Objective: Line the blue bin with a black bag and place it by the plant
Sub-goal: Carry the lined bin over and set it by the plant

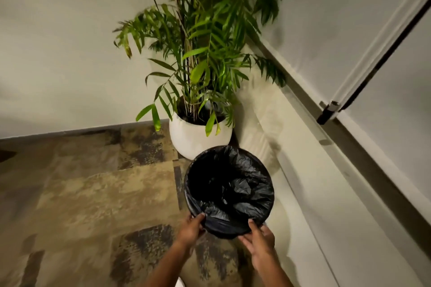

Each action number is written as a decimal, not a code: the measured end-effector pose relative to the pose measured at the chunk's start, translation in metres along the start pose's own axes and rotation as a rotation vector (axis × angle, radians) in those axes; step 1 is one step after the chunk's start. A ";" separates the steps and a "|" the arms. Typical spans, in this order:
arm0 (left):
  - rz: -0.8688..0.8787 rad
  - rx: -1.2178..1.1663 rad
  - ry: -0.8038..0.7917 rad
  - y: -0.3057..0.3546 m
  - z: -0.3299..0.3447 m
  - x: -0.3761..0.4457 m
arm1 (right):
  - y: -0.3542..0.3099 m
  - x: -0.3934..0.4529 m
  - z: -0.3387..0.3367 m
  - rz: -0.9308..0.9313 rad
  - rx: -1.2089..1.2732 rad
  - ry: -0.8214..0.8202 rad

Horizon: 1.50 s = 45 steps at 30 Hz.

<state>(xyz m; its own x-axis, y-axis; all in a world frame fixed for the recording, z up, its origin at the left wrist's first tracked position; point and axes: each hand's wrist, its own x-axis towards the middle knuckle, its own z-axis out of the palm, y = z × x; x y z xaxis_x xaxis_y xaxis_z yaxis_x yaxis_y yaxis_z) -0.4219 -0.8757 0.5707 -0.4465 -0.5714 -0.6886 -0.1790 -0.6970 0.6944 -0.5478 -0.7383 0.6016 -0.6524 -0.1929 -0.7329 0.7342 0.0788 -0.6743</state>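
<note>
Corner of room: two pale walls meet behind the plant point(205, 49), a tall leafy palm in a round white pot point(198, 140). Patterned brown carpet point(81, 193) covers the floor up to a pale strip along the right wall.

The bin point(193, 209) stands on the floor directly in front of the pot, its far rim just beside the pot wall, possibly touching; I cannot tell which. Its blue is not visible from here: the black bag point(233, 184) fills the inside and folds over the rim all the way round, hiding the wall. Judgement: the lining step looks done and the bin is at its place by the plant, tucked into the corner so it sits clear of the open carpet.

My left hand point(190, 229) is at the near-left rim, fingers curled over the bag's folded edge, thumb on the inner side: a pinch on the bag and rim together. My right hand point(260, 242) is at the near-right rim, fingers spread along the outside of the overhang, thumb pointing up at the edge; whether it actually pinches the plastic I cannot tell.

Both hands hold the side nearest me, with the bin ahead of them. Judgement: this grip suits a final nudge or smoothing the overhang so that the bag does not slip in.
</note>
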 end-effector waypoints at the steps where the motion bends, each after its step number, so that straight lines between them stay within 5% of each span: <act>1: 0.017 0.026 -0.006 0.009 -0.002 0.012 | -0.002 0.009 0.010 -0.007 0.015 -0.017; 15: -0.088 0.170 0.092 0.037 0.011 0.190 | 0.011 0.192 0.083 0.125 0.029 -0.054; 33: -0.201 0.204 0.125 -0.098 0.002 0.521 | 0.135 0.527 0.117 0.198 -0.026 -0.124; 45: -0.244 0.281 0.079 -0.132 -0.003 0.611 | 0.165 0.621 0.130 0.166 -0.128 -0.114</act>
<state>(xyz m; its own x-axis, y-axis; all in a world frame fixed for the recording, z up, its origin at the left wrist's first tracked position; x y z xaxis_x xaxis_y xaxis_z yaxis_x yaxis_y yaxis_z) -0.6683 -1.1340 0.0575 -0.2940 -0.4426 -0.8471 -0.5103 -0.6768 0.5307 -0.8074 -0.9717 0.0473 -0.4937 -0.2751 -0.8250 0.7954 0.2405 -0.5563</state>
